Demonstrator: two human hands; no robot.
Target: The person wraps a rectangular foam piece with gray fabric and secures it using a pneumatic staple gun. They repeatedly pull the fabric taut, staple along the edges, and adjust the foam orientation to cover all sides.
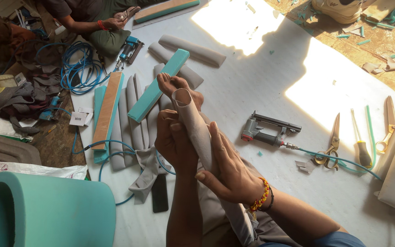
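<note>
Between both hands | grey fabric sleeve (193, 123) upright | left hand (174, 142), right hand (227, 171) clamped round it

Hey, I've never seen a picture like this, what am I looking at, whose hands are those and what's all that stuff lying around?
This is one picture from a camera worn on a person's head, looking down at their own bare hands. The left hand and the right hand together grip a beige fabric tube, held upright. Below lies a white work sheet on the floor. On it rest a grey pneumatic staple gun with a teal hose, a pair of scissors, a yellow-handled screwdriver, a teal foam strip and several grey padded fabric pieces. At the top left, another person sits working.
</note>
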